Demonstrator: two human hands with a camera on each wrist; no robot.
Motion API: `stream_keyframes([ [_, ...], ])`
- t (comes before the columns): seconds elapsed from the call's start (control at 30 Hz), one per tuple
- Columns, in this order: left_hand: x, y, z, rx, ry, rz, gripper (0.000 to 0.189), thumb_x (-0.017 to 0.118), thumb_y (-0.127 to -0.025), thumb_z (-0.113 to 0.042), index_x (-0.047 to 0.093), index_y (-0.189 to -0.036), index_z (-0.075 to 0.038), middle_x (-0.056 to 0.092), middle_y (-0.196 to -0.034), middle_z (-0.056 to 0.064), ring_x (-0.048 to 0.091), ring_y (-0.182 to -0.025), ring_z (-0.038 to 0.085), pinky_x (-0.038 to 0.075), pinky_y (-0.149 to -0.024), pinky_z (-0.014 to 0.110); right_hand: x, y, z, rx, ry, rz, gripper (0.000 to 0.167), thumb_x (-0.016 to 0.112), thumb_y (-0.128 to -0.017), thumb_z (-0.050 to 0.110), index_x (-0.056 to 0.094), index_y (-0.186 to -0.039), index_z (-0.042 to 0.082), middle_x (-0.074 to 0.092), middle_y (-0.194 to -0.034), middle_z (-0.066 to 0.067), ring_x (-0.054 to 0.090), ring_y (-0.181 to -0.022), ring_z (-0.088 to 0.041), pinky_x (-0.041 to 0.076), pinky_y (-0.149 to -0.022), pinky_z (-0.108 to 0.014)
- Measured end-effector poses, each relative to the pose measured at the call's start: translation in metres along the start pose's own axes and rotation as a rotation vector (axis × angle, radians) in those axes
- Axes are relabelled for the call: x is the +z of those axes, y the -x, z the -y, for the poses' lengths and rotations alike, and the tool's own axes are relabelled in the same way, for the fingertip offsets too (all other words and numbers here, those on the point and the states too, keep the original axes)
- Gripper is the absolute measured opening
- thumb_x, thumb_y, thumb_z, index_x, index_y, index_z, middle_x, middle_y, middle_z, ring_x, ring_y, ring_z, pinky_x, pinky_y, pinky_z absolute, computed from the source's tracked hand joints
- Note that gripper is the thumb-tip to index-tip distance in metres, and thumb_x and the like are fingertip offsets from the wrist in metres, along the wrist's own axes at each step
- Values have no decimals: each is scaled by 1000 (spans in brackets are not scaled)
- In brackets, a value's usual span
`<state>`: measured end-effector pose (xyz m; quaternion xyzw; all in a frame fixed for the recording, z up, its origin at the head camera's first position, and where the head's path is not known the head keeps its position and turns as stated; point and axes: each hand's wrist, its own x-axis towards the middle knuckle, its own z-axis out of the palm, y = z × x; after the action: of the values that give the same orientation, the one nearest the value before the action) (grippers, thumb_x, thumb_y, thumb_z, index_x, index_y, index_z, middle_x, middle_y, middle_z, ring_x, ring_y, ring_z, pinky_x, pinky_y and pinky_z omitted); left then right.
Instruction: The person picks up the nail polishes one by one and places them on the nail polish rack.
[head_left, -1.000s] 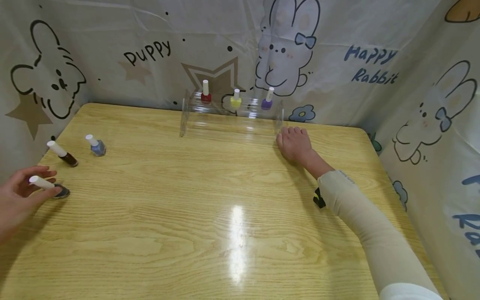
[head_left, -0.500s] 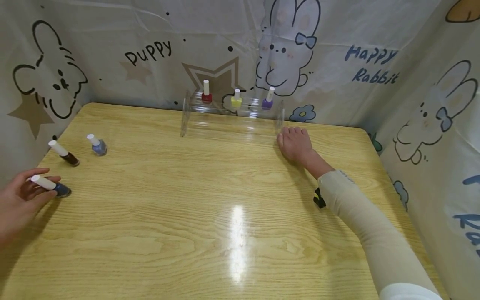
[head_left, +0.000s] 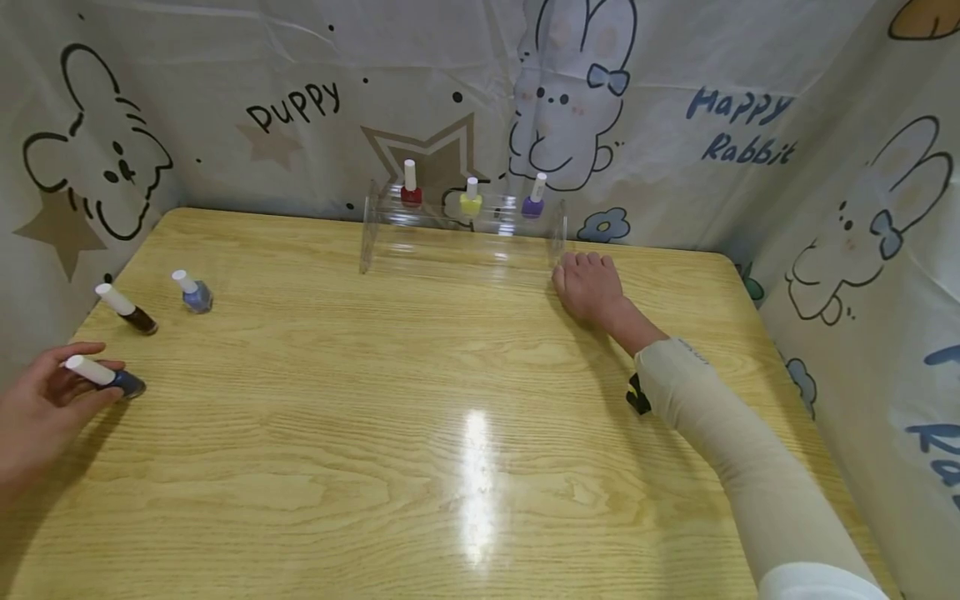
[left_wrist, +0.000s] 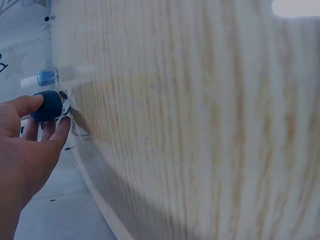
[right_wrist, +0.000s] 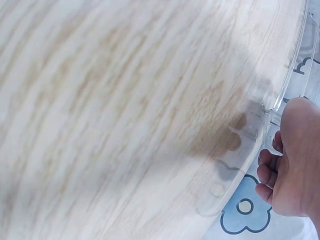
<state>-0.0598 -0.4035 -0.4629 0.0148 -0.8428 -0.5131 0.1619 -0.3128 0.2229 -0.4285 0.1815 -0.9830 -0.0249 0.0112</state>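
Observation:
At the table's left edge, my left hand pinches a dark blue nail polish bottle between thumb and fingers. The bottle is tilted, its white cap toward the palm; the left wrist view shows the blue glass near the tabletop. My right hand is at the right end of a clear acrylic rack, fingers curled. In the right wrist view, the thumb and index finger pinch the rack's corner. Red, yellow and purple nail polish bottles stand on the rack.
A dark brown nail polish bottle and a light blue one stand beyond my left hand. A small black-and-yellow object is partly hidden by the right sleeve. A printed cloth hangs behind the wooden table.
My left hand has shifted slightly to the right with the dark blue bottle, whose glass shows more clearly now. The right hand and the rack stay put.

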Motion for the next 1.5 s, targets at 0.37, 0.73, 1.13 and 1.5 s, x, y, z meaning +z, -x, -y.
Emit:
stream_keyframes([
  [0.37, 9, -6, -26, -103, -225, 74, 58, 64, -97, -3, 38, -148, -12, 48, -106, -34, 44, -93, -22, 42, -73, 2, 2, -1, 0, -3, 9, -11, 40, 21, -108, 29, 46, -95, 0, 56, -101, -21, 49, -94, -40, 37, -81, -50],
  [0.73, 19, -11, -50, -14, -129, 72, 59, 62, -93, 10, 41, -140, -18, 54, -106, -35, 51, -95, -19, 42, -74, 3, 1, -2, -1, -15, 0, -24, 40, 21, -107, 29, 45, -94, 0, 56, -98, -20, 50, -93, -40, 36, -80, -49],
  [1.13, 36, -24, -77, 27, -172, 97, 59, 63, -92, 11, 45, -140, -19, 50, -111, -22, 49, -97, -18, 42, -75, 3, 1, -2, -1, -1, -1, -2, 41, 22, -108, 30, 47, -97, -1, 56, -101, -21, 49, -95, -40, 36, -82, -50],
  [1.5, 57, -55, -109, 78, -113, 170, 54, 60, -94, 11, 43, -137, -15, 57, -111, -17, 54, -99, -10, 44, -76, 6, 1, -2, -1, 3, -8, 2, 41, 21, -107, 30, 46, -97, -1, 56, -102, -21, 49, -97, -40, 36, -84, -50],
])
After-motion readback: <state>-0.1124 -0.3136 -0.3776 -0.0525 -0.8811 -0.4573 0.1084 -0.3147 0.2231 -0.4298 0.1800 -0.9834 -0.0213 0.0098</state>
